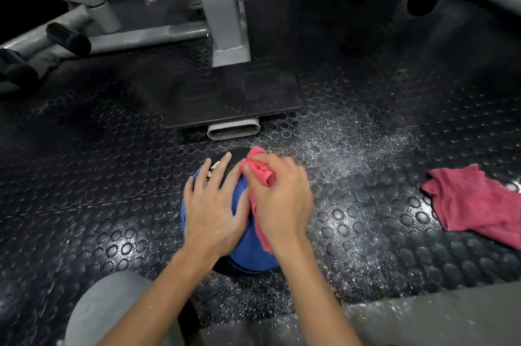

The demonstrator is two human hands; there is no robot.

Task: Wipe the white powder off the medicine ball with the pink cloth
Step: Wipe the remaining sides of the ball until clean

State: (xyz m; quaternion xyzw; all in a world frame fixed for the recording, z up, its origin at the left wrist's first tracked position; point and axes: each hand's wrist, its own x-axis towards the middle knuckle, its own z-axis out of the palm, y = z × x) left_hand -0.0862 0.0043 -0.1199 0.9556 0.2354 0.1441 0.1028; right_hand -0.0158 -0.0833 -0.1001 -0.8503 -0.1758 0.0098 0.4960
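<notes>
While the medicine ball rests on the studded floor mat, wiping is judged to be under way rather than finished: the visible blue panel is seen largely free of powder, whereas white flecks are left at its far top and cannot be told from print. The ball is steadied by the left hand, laid flat on its top with fingers spread. The pink cloth is gripped, bunched, by the right hand and pressed against the ball's upper right side, directly beneath that hand
</notes>
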